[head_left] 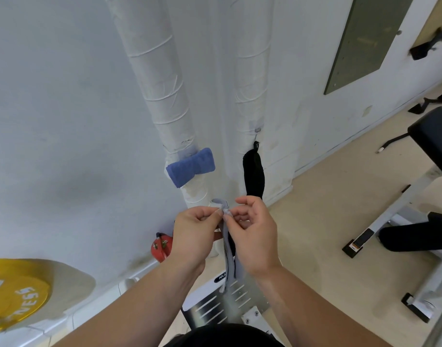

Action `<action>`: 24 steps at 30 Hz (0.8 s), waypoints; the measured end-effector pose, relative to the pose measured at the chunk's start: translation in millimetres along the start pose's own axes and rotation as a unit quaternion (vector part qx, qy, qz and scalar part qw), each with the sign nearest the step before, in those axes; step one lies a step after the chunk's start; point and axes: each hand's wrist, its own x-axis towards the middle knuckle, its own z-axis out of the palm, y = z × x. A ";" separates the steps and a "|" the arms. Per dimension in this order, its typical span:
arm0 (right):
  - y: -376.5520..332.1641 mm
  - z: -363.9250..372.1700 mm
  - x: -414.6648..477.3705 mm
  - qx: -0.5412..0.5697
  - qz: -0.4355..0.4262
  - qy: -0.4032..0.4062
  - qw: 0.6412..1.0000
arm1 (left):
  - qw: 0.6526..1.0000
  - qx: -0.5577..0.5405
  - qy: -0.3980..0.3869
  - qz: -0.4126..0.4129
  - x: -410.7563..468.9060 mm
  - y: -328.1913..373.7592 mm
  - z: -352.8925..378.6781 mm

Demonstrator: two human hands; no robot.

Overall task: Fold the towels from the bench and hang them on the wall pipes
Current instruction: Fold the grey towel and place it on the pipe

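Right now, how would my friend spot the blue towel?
Look at the two fat white pipes running down the wall. The blue towel sits on the left pipe, folded into a short chunky bundle. The black cloth by the right pipe hangs long and thin instead.

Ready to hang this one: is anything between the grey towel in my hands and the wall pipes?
Nothing visible lies between the grey towel and either pipe. But a blue towel already sits on the left pipe and a black towel hangs on the right pipe, so those spots are taken.
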 end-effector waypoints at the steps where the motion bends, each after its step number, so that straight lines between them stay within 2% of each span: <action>1: -1.3 -0.4 0.5 0.001 0.000 -0.003 1.000 | 1.000 -0.003 -0.002 0.000 0.0 0.3 0.0; 7: -6.7 -2.6 -0.8 0.045 -0.005 -0.057 0.997 | 0.999 0.002 -0.013 0.040 2.9 1.2 -2.3; 11: -4.6 -7.9 6.7 0.009 -0.023 -0.120 0.992 | 0.998 0.028 -0.012 0.059 8.3 3.8 -7.7; 13: -0.4 -13.3 16.5 -0.065 -0.046 -0.117 0.990 | 0.997 0.057 -0.022 0.054 12.8 3.5 -13.0; 15: 7.6 -22.2 31.2 -0.180 -0.086 -0.124 0.972 | 0.992 0.099 -0.050 0.060 19.1 2.6 -19.6; 17: 14.5 -33.6 45.2 -0.247 -0.084 -0.173 0.950 | 0.987 0.120 -0.076 0.075 24.4 6.0 -25.3; 21: 15.5 -53.9 62.5 -0.331 -0.082 -0.246 0.907 | 0.980 0.131 -0.101 0.109 35.9 17.8 -34.9; 24: 7.0 -65.3 72.3 -0.319 -0.067 -0.269 0.906 | 0.977 0.150 -0.097 0.119 43.8 23.7 -44.5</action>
